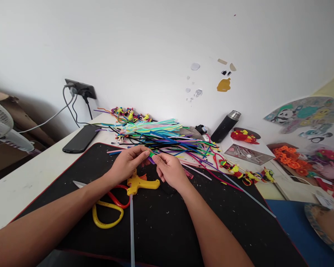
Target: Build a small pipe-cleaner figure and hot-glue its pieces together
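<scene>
Between the fingertips of both hands is a small green and purple pipe cleaner piece (151, 157), partly hidden by the fingers. My left hand (133, 159) pinches its left side, while my right hand (169, 168) grips the other side. Just under the hands a yellow hot glue gun (141, 183) lies on the black mat (167, 230), a long glue stick (132, 230) coming out of its back. Scissors (108, 218) with red and yellow handles rest partly beneath my left forearm.
Behind the hands spreads a heap of colourful pipe cleaners (161, 135). A black phone (80, 139) lies at the left, below a wall socket (80, 89). A black flask (225, 126) leans near a white box (247, 152). Small figures (247, 174) lie at the right, and a fan (0, 122) stands far left.
</scene>
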{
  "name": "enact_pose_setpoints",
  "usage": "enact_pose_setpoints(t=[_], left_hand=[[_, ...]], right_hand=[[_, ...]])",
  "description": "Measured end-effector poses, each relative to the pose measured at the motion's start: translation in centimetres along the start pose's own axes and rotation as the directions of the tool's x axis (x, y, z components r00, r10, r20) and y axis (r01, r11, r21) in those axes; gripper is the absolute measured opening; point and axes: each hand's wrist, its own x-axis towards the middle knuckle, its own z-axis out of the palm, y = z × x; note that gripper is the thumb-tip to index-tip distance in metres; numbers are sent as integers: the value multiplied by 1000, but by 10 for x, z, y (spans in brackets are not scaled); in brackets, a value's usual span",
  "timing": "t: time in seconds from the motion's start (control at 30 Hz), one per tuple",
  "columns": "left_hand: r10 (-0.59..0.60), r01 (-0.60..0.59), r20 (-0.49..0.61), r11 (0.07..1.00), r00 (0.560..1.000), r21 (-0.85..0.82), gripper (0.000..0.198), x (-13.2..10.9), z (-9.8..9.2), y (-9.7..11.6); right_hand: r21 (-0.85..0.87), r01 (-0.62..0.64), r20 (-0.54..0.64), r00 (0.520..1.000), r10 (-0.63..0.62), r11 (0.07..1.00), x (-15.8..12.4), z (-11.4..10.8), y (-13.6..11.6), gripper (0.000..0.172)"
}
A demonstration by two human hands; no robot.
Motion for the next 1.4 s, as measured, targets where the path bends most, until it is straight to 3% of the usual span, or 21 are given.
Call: enact_pose_setpoints(t=[0.37, 0.5, 0.8, 1.17, 1.3, 1.4], left_hand=[[1, 0, -26, 1000, 1000, 31, 44, 1, -1, 3], [-4, 5, -53, 1000, 999, 10, 43, 3, 0, 3], [-3, 3, -27, 1000, 1000, -25, 43, 1, 1, 0], [-87, 88, 17, 946, 996, -312, 46, 2, 3, 3], [-77, 113, 95, 876, 992, -468, 64, 5, -1, -1], [-76, 121, 110, 860, 991, -496, 73, 4, -2, -3]], right_hand=[[34, 32, -7, 999, -32, 999, 1, 1, 2, 45], [-76, 83, -41, 995, -86, 994, 0, 2, 3, 47], [-108, 52, -13, 998, -54, 993, -1, 4, -1, 33], [51, 19, 30, 999, -20, 999, 0, 3, -2, 40], [215, -39, 39, 999, 31, 976, 0, 1, -1, 46], [314, -75, 81, 995, 52, 946, -1, 2, -3, 49]])
